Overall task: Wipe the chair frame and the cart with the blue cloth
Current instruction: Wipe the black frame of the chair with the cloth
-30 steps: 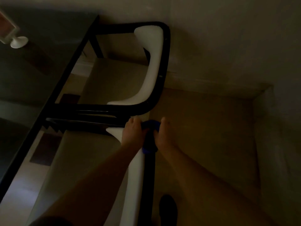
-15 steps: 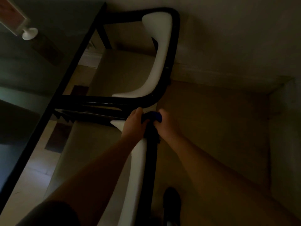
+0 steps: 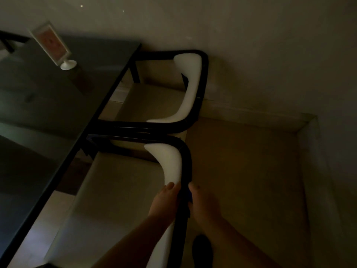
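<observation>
The room was dim. Both bare forearms reached up from the bottom edge of the view and met at the back of the near chair, one on each side of its black frame (image 3: 186,161). The left hand (image 3: 164,200) lay on the inner side, fingers pointing forward and resting against the white backrest (image 3: 170,165), its thumb side pressed to the frame. The right hand (image 3: 201,202) sat on the outer side, fingers curled in toward the tube. Between the two hands a small patch of the cloth (image 3: 188,197) showed dark blue, wrapped on the frame and pinched from both sides; most of it was hidden by the hands and the gloom. Both hands were closed narrowly about the cloth and the tube, wrists roughly level, the forearms converging in a V.

The frame curved away from the hands toward the table (image 3: 58,105), which ran along the left with a dark glossy top. A second chair (image 3: 202,84) of the same kind stood just beyond, its frame close beside the near one. A small white stand (image 3: 58,47) holding a card stood on the table's far part. A dark shoe (image 3: 201,250) showed on the pale floor (image 3: 251,171) below the right forearm. No cart was in sight.
</observation>
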